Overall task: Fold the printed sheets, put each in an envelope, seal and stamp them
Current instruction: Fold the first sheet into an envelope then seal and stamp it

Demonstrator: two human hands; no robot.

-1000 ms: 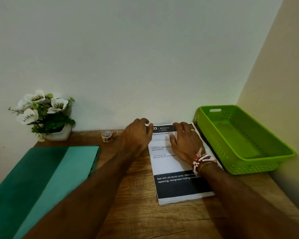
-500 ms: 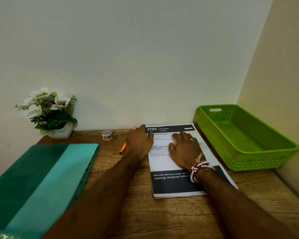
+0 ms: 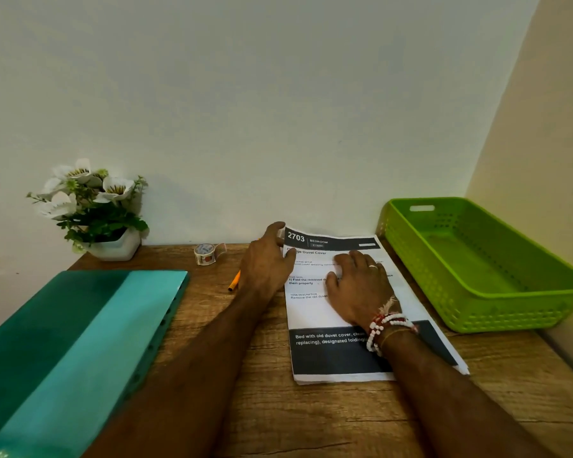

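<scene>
Taking a sheet to fold, I judge: stack of sheets point(image 3: 315, 312) left of the basket point(image 3: 510, 312), right hand point(image 3: 358, 285) flat on it, fingers spread, left hand point(image 3: 267, 262) pinching its far-left corner; next, peel one free

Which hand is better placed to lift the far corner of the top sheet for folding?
Left. The left hand has finger and thumb at the far-left corner of the printed sheets; the right hand lies flat on their middle, holding them down.
</scene>
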